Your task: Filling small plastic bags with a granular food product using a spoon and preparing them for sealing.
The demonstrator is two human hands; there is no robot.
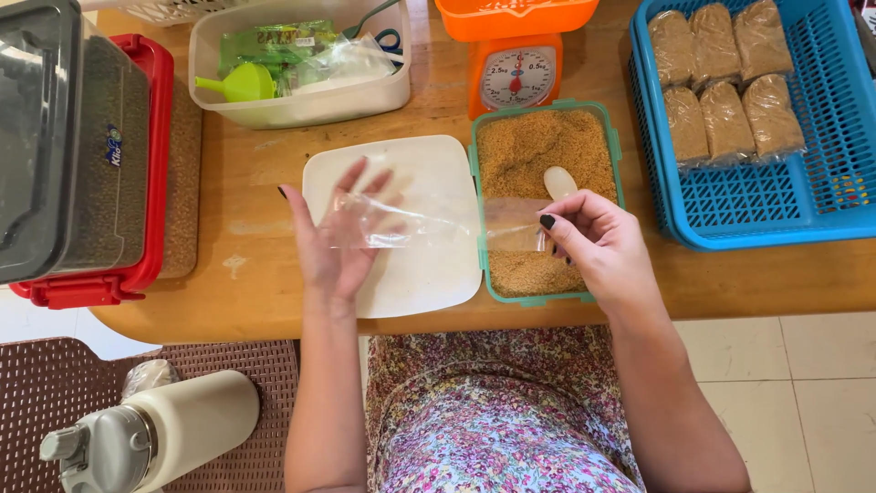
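A clear plastic bag [429, 222] is stretched flat between my two hands above a white lid [411, 283]. My left hand [333, 233] lies palm up with fingers spread, and the bag's left end rests across it. My right hand [593, 242] pinches the bag's right end over a green-rimmed container [610, 119] full of brown grain. A white scoop [558, 181] sticks out of the grain just beyond my right fingers.
An orange kitchen scale [516, 64] stands behind the grain container. A blue basket [776, 196] at right holds several filled bags. At the back sits a white tub [301, 110] with a green funnel, a red-lidded box [87, 155] at left. A cream bottle [155, 434] lies below.
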